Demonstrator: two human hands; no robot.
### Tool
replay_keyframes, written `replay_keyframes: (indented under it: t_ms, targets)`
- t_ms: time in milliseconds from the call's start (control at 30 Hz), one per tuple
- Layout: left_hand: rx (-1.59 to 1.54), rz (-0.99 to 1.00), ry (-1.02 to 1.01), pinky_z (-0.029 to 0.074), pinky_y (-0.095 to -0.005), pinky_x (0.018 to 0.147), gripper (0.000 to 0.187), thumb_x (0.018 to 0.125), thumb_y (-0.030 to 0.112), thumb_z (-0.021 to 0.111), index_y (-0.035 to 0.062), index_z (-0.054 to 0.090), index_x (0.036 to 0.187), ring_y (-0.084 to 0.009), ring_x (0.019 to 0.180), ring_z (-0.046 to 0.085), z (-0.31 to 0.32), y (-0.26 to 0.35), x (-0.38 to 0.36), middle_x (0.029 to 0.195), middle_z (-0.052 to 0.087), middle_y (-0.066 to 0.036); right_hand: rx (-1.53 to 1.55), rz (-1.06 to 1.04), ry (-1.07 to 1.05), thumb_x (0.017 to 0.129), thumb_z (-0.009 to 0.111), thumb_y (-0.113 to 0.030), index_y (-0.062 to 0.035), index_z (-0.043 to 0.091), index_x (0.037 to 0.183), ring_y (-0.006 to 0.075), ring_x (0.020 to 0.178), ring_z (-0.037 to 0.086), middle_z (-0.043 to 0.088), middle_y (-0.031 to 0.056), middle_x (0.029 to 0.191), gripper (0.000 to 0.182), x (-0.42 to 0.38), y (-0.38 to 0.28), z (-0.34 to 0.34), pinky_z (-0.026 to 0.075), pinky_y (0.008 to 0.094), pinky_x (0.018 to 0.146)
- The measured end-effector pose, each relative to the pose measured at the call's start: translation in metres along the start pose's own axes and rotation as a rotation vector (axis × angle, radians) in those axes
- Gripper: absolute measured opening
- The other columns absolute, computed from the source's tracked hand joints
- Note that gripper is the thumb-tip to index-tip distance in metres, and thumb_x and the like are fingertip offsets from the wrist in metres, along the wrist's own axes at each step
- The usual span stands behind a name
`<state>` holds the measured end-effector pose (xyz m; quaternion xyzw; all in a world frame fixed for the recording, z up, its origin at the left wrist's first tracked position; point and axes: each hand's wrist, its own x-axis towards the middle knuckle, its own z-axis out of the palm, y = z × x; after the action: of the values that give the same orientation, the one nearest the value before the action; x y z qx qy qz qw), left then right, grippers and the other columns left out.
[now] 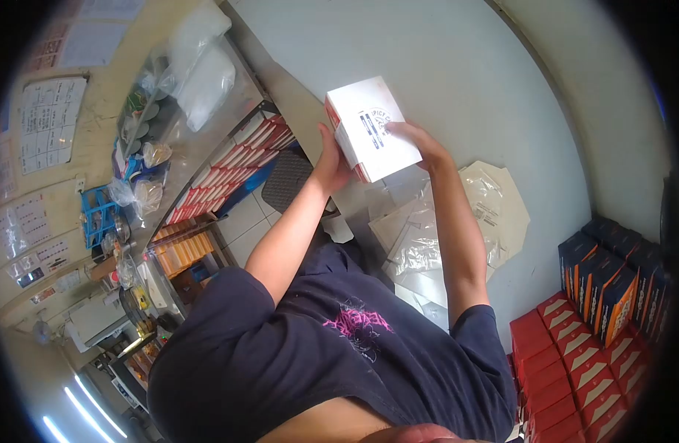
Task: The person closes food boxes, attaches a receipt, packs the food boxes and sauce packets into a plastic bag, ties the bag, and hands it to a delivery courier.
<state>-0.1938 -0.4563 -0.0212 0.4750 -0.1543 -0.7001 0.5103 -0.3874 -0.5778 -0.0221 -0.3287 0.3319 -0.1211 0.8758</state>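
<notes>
A white cardboard box (387, 136) with dark printed lettering and reddish side edges is held tilted over the grey table (369, 44). My left hand (336, 159) grips its left side, the thumb pointing up along the edge. My right hand (422, 145) clasps the right side, with fingers reaching onto the printed face. The fingertips behind the box are hidden. Below my right forearm, flat pale card pieces (506, 196) lie on the table with clear plastic wrap (421, 247) over part of them.
Red boxes (576, 362) and dark blue-and-orange boxes (609, 284) are stacked at the right. At the left, a shelf holds rows of red-and-white flat cartons (236, 166), with plastic bags (199, 74) above. A dark stool seat (289, 181) stands beside the table.
</notes>
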Motion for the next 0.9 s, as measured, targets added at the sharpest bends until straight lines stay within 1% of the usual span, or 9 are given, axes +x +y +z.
replay_keyframes:
  t_ms: [67,400,433,467,600,700,800,833,900]
  targets:
    - [-0.325,0.087,-0.14,0.035,-0.0541,0.122,0.12,0.081,0.096,0.015,0.0098,0.024,0.164,-0.0347,0.149,0.039,0.003,0.002,0.001,0.164,0.037,-0.016,-0.063,0.001,-0.019,0.089,0.074,-0.04,-0.0006,0.036,0.157,0.0219,0.118,0.066,0.061,0.0165,0.136,0.088,-0.007,-0.013,0.002,0.056,0.0345,0.095]
    - [-0.382,0.138,-0.197,0.037,-0.0534,0.121,0.117,0.081,0.096,0.016,0.0114,0.032,0.161,-0.0345,0.147,0.042,0.005,-0.025,0.029,0.16,0.041,-0.015,-0.27,0.012,-0.112,0.086,0.072,-0.051,-0.0055,0.029,0.161,0.0236,0.127,0.061,0.056,0.0168,0.144,0.097,0.014,-0.027,-0.006,0.05,0.0365,0.104]
    - [-0.431,0.18,-0.138,0.043,-0.0514,0.116,0.11,0.087,0.092,0.016,0.0112,0.034,0.158,-0.0329,0.142,0.048,0.007,-0.031,0.03,0.156,0.046,-0.014,-0.272,0.014,-0.11,0.086,0.072,-0.051,-0.0055,0.029,0.161,0.0236,0.127,0.061,0.056,0.0168,0.144,0.097,0.016,-0.029,-0.004,0.05,0.0365,0.104]
    - [-0.479,0.224,-0.078,0.05,-0.0495,0.11,0.103,0.092,0.089,0.017,0.011,0.037,0.156,-0.0313,0.136,0.055,0.008,-0.036,0.032,0.151,0.051,-0.012,-0.351,0.042,-0.081,0.09,0.07,-0.048,-0.0032,0.036,0.158,0.0212,0.123,0.062,0.059,0.0154,0.139,0.088,0.018,-0.032,-0.002,0.051,0.0347,0.101]
    - [-0.519,0.257,-0.003,0.052,-0.049,0.109,0.098,0.094,0.086,0.017,0.0118,0.037,0.156,-0.0306,0.133,0.057,0.008,-0.042,0.028,0.149,0.052,-0.011,-0.531,0.099,-0.004,0.094,0.068,-0.044,-0.0004,0.049,0.15,0.0186,0.115,0.065,0.064,0.0133,0.131,0.074,0.027,-0.036,0.005,0.052,0.0321,0.097]
    - [-0.509,0.23,-0.025,0.046,-0.049,0.114,0.096,0.096,0.084,0.016,0.0128,0.035,0.158,-0.0299,0.138,0.052,-0.004,-0.043,0.029,0.154,0.049,-0.01,-0.496,0.09,0.0,0.094,0.068,-0.041,-0.0008,0.054,0.147,0.0191,0.112,0.066,0.067,0.0127,0.128,0.068,0.024,-0.041,0.005,0.052,0.0326,0.097]
    - [-0.112,0.055,0.206,0.028,-0.0493,0.124,0.099,0.095,0.086,0.017,0.0139,0.029,0.162,-0.0283,0.152,0.033,-0.028,-0.053,0.037,0.164,0.037,-0.01,-0.406,0.095,-0.02,0.09,0.074,-0.04,-0.0021,0.049,0.153,0.0191,0.111,0.069,0.068,0.0117,0.13,0.078,0.034,-0.039,-0.014,0.054,0.0332,0.096]
    - [-0.113,0.052,0.206,0.028,-0.0493,0.124,0.099,0.095,0.086,0.017,0.0139,0.029,0.162,-0.0283,0.152,0.033,-0.024,-0.047,0.03,0.164,0.037,-0.01,-0.405,0.097,-0.018,0.09,0.074,-0.04,-0.0021,0.049,0.153,0.0191,0.111,0.069,0.068,0.0117,0.13,0.078,0.038,-0.037,-0.015,0.054,0.0332,0.096]
    - [0.09,-0.155,0.266,0.028,-0.051,0.124,0.104,0.092,0.09,0.019,0.0137,0.028,0.162,-0.0267,0.153,0.032,-0.013,-0.025,0.01,0.165,0.034,-0.009,-0.417,0.149,0.007,0.09,0.074,-0.037,-0.0022,0.05,0.152,0.018,0.108,0.069,0.068,0.011,0.129,0.075,0.042,-0.036,-0.018,0.056,0.0327,0.092]
